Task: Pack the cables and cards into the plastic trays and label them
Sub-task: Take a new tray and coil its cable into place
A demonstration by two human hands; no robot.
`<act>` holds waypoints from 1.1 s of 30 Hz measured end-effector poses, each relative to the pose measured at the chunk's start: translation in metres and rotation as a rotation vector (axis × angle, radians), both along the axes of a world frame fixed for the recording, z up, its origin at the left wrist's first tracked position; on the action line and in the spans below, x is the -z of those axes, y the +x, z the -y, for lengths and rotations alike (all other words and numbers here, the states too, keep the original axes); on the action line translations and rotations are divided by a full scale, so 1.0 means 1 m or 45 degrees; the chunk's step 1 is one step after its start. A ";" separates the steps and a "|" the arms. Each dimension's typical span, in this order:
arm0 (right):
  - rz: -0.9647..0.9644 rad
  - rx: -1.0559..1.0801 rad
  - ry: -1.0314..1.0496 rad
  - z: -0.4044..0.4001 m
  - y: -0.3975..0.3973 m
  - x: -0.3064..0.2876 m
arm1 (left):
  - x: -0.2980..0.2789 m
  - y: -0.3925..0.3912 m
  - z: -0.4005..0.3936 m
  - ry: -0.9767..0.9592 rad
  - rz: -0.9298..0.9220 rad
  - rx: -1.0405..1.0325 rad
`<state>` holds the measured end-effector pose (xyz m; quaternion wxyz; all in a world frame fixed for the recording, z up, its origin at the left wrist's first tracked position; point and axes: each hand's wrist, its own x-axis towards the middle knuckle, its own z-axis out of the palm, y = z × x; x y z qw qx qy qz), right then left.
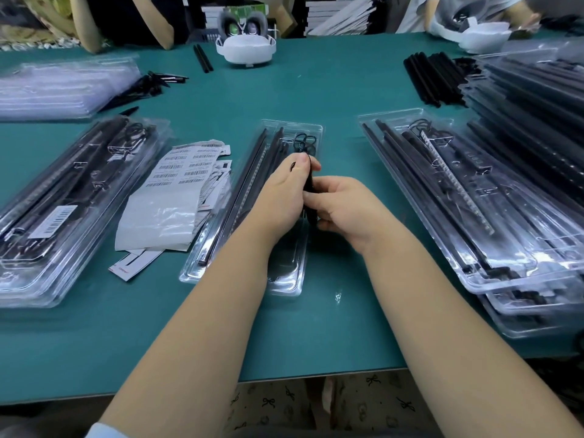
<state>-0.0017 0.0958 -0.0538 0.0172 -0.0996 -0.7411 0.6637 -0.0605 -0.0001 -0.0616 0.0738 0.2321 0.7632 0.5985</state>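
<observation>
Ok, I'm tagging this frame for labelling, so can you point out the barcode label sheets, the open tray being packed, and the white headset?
barcode label sheets point(186, 167), head view, on the printed top sheet.
open tray point(286, 287), head view, on its near bare rim.
white headset point(246, 49), head view, on its front shell.

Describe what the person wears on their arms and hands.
Both forearms are bare. The left hand and the right hand wear no gloves, and no rings, watch or wristband show. The only clothing in view is a pale blue sleeve edge at the bottom of the frame, high on the left arm.
</observation>
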 end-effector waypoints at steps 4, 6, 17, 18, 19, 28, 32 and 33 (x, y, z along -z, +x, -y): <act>0.087 0.105 -0.573 -0.006 -0.001 -0.002 | -0.005 0.005 -0.002 0.168 -0.067 -0.236; 0.142 0.207 -0.840 -0.011 -0.002 -0.002 | -0.018 0.005 0.008 0.179 -0.042 -0.405; 0.159 0.421 -1.203 -0.016 -0.011 0.006 | -0.010 0.041 0.095 -1.341 -0.459 0.465; 0.145 0.436 -1.227 -0.015 -0.012 0.007 | -0.004 0.042 0.095 -1.330 -0.528 0.424; 0.129 0.450 -1.240 -0.014 -0.012 0.007 | 0.000 0.042 0.095 -1.315 -0.580 0.396; 0.128 0.545 -1.218 -0.012 -0.016 0.012 | 0.011 0.048 0.084 -1.150 -0.617 0.283; 0.145 0.488 -0.942 -0.006 -0.015 0.010 | 0.010 0.053 0.087 -0.621 -0.480 0.167; 0.148 0.470 -0.853 -0.005 -0.015 0.010 | 0.010 0.054 0.086 -0.563 -0.459 0.147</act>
